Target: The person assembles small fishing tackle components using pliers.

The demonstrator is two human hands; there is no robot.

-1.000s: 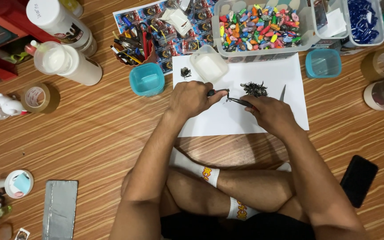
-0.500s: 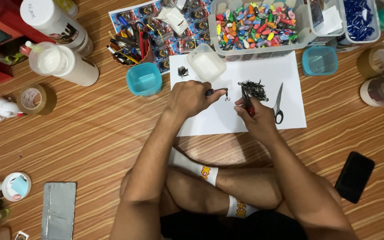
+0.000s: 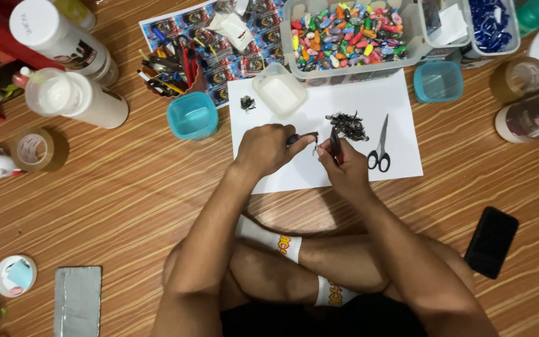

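Observation:
I sit cross-legged on a wooden floor with a white paper sheet [image 3: 282, 175] in front of me. My left hand [image 3: 266, 148] grips a small tool with a blue handle and dark tip [image 3: 301, 138]. My right hand [image 3: 344, 163] grips dark pliers with a reddish handle [image 3: 335, 142]. Both tool tips meet over the sheet at a tiny metal piece [image 3: 315, 145]. A pile of small dark metal parts [image 3: 347, 125] lies just beyond my right hand. Black-handled scissors [image 3: 380, 148] lie on the sheet to its right.
A clear tub [image 3: 280, 92], a few dark bits [image 3: 247, 103] and a teal cup [image 3: 193, 116] lie beyond my left hand. A bin of coloured pieces [image 3: 350, 34], another teal cup [image 3: 438, 81], bottles [image 3: 76, 95], tape rolls [image 3: 35, 150] and a phone [image 3: 491, 241] surround the sheet.
My right hand has pulled back from the dark pile and moved left, bringing its pliers to the left hand's tool. The left hand has hardly moved.

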